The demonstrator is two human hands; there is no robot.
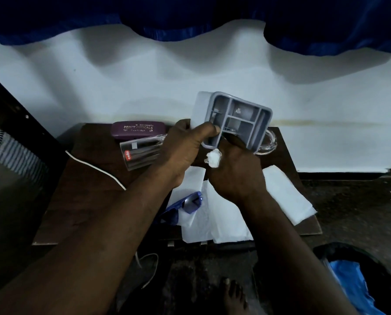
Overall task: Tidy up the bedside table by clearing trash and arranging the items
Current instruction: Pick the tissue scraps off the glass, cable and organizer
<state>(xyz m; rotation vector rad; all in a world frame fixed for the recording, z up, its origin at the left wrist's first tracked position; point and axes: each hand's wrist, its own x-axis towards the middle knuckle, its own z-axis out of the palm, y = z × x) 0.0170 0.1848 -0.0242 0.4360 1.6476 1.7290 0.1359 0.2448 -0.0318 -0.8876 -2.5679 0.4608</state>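
Observation:
My left hand (185,146) grips a grey divided organiser tray (246,119) by its near corner and holds it tilted up over the dark wooden bedside table (87,201). My right hand (233,171) is just below the tray, its fingers curled round a crumpled white tissue wad (213,158). Flat white tissues (212,221) lie on the table under my hands, another tissue (287,194) to the right. Blue sunglasses (185,205) rest on the tissues.
A purple glasses case (137,130) and a fallen clear glass (140,153) sit at the table's back left. A glass dish (269,142) is partly hidden behind the tray. A white cable (94,167) crosses the table. A black bin (353,280) with blue liner stands on the floor at right.

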